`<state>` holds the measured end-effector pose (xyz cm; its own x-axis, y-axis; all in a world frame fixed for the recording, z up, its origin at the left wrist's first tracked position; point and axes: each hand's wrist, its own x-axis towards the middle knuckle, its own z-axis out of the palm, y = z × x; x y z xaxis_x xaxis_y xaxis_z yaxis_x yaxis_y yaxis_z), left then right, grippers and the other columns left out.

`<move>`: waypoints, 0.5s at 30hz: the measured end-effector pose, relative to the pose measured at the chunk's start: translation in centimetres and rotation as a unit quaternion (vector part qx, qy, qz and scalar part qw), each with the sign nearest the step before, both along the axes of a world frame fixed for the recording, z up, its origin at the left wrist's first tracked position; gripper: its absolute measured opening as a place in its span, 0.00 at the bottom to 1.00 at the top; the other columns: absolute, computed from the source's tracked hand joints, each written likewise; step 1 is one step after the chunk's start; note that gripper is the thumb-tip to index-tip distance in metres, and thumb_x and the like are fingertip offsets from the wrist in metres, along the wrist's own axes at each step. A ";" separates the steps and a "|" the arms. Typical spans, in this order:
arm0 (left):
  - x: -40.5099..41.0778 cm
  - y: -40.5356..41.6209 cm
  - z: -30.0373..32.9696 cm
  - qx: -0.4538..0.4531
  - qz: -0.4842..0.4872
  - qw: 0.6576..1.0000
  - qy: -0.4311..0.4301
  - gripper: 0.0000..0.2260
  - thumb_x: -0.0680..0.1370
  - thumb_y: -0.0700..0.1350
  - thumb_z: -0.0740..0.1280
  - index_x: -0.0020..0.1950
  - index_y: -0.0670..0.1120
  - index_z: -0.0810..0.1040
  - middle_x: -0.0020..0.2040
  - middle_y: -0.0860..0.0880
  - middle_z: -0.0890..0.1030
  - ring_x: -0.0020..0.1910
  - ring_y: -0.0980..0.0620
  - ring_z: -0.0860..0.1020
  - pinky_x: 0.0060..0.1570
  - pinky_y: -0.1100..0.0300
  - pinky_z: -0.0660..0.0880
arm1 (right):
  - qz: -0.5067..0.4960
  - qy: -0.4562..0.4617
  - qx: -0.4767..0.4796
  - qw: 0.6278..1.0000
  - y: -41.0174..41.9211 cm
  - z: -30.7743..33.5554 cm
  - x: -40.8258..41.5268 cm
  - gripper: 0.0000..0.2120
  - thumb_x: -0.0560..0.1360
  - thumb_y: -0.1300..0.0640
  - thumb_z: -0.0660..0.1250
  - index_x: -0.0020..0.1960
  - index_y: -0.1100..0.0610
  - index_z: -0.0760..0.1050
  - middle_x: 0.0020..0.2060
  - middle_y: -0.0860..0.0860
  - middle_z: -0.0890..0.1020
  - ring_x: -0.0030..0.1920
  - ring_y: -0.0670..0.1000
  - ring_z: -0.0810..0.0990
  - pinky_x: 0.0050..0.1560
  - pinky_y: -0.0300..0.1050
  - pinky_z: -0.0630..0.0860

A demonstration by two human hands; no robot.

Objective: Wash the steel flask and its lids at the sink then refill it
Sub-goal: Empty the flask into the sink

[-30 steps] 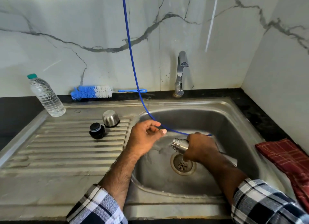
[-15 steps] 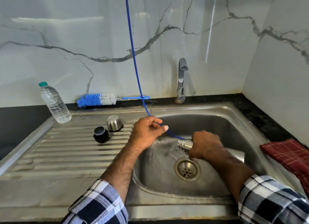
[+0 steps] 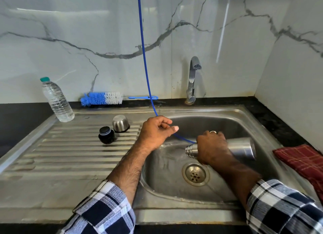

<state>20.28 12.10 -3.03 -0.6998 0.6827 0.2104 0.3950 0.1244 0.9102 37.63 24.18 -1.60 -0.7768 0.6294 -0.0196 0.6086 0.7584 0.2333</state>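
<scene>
My right hand [image 3: 212, 147] grips the steel flask [image 3: 242, 149] near its neck, holding it sideways over the sink basin [image 3: 227, 122], with the threaded mouth pointing left. Water spills from the mouth toward the drain [image 3: 195, 174]. My left hand [image 3: 155, 132] pinches a thin blue hose [image 3: 143, 50] that hangs from above and runs to the flask's mouth. On the ribbed drainboard [image 3: 70, 151] stand the black stopper lid [image 3: 106, 135] and the steel cup lid [image 3: 120, 123], upside down, side by side.
A plastic water bottle [image 3: 57, 101] stands at the drainboard's back left. A blue and white bottle brush [image 3: 104, 98] lies along the wall. The tap [image 3: 193, 80] rises behind the basin. A red checked cloth [image 3: 304, 161] lies on the black counter at right.
The flask has tipped further sideways, so more of its body shows past my right hand. My left hand keeps hold of the hose. The camera has tilted slightly.
</scene>
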 end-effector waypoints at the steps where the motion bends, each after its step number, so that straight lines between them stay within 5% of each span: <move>1: 0.1 -0.1 0.1 -0.001 -0.001 1.000 0.000 0.13 0.73 0.52 0.82 0.53 0.51 0.85 0.44 0.49 0.87 0.43 0.48 0.88 0.45 0.53 0.85 | 0.002 -0.005 0.006 1.000 -0.1 0.0 -0.1 0.23 0.74 0.39 0.73 0.64 0.50 0.80 0.62 0.54 0.80 0.64 0.56 0.79 0.66 0.54 0.70; 15: 0.9 -0.3 0.2 -0.024 -0.016 1.000 -0.004 0.13 0.74 0.50 0.82 0.55 0.49 0.85 0.44 0.48 0.88 0.41 0.51 0.88 0.42 0.57 0.83 | 0.022 -0.032 0.071 0.997 -0.7 -1.0 -0.7 0.18 0.79 0.44 0.66 0.66 0.49 0.80 0.64 0.56 0.77 0.65 0.58 0.76 0.68 0.58 0.66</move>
